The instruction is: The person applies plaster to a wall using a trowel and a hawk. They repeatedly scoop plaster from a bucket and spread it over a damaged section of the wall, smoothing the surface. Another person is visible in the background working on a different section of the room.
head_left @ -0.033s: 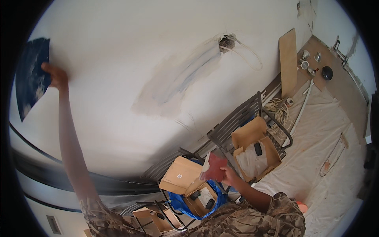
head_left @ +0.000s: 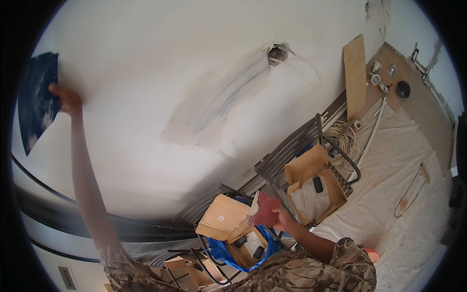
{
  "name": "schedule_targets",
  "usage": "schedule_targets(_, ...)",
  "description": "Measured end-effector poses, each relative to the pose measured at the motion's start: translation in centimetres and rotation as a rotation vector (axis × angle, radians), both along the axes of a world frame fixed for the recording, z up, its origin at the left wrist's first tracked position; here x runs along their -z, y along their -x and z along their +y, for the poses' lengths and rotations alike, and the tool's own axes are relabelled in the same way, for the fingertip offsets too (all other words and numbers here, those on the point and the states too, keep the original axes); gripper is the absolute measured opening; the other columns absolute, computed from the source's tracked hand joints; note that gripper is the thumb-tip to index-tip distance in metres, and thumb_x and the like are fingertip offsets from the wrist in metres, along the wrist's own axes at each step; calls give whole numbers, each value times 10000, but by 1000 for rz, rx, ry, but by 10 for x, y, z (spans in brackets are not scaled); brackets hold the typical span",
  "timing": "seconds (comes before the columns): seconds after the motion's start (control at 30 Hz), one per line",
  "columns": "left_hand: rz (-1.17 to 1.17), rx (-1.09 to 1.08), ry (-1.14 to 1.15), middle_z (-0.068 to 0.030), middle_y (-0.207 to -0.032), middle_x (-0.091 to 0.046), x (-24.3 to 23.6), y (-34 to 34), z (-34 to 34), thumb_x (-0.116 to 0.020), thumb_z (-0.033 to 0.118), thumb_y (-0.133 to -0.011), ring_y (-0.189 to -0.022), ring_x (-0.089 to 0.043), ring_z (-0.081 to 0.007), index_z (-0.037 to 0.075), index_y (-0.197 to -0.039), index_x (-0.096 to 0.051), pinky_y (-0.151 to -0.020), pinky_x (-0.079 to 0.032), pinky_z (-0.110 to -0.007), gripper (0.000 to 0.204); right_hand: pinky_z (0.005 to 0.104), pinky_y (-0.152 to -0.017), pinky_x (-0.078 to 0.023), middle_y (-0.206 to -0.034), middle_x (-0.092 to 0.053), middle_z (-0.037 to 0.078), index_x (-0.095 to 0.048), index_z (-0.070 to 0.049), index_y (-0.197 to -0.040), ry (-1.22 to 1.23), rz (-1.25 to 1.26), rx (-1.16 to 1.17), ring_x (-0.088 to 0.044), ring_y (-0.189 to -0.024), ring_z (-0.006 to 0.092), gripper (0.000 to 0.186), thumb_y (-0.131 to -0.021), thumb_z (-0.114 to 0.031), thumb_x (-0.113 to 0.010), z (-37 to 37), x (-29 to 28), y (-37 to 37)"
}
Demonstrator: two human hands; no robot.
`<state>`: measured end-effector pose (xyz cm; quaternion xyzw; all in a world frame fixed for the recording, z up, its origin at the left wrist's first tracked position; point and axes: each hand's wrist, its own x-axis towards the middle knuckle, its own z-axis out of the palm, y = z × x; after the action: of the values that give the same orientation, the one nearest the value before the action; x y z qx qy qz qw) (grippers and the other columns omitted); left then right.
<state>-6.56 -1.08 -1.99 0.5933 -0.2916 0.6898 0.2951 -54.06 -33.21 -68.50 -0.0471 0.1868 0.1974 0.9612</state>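
Note:
At the upper left of the head view, my left hand (head_left: 68, 100) is raised to the white wall (head_left: 121, 58) and grips a dark blue sheet (head_left: 36, 100) with white smudges, lying against that wall. Low in the middle, my right hand (head_left: 279, 219) grips a red, torn-edged sheet with a pale patch (head_left: 262, 207), above the chairs and boxes. On the wall to the right of my left hand is a long patched streak (head_left: 204, 107), running up to a rough hole (head_left: 277, 54) with loose white cables (head_left: 309, 68).
Metal chairs (head_left: 306, 131) bear open cardboard boxes (head_left: 221, 214), one inside blue plastic (head_left: 219, 250). A board (head_left: 354, 73) leans on the wall. At right are coiled cable (head_left: 340, 141), light fittings (head_left: 374, 79), a long white strip (head_left: 369, 136) and a plastic floor sheet (head_left: 389, 204).
My left hand and the blue sheet have moved slightly down along the wall. My right hand and the red sheet are nearly where they were.

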Motion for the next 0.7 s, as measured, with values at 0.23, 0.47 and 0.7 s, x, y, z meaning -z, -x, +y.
schedule_targets(0.23,-95,57,-35,-337,-1401,-358,26,51,-91,-467,578,-957,-1304,-392,-389,-140,-1388,-270,-1063,-365,-453,860,455,-1033,-429,-1309,-534,98,-424,-103,-1352,4,-33,12,-529,-1212,258,514,-850,-64,-529,-59,34,-16)
schedule_targets(0.47,-157,51,-35,-366,-1378,-360,27,58,-98,-490,578,-947,-1293,-406,-407,-135,-1398,-231,-1059,-389,-495,883,392,-998,-443,-1249,-590,116,-566,-62,-1263,1252,-565,355,-561,-1173,276,359,-914,0,-514,-69,-22,-154)
schedule_targets(0.7,-173,113,-27,-364,-1359,-384,33,50,-95,-520,563,-938,-1277,-430,-406,-124,-1397,-222,-1033,-429,-511,878,455,-1055,-377,-1380,-506,173,-574,-44,-1303,1889,-791,1161,-456,-1285,392,597,-734,130,-522,-22,-123,-317)
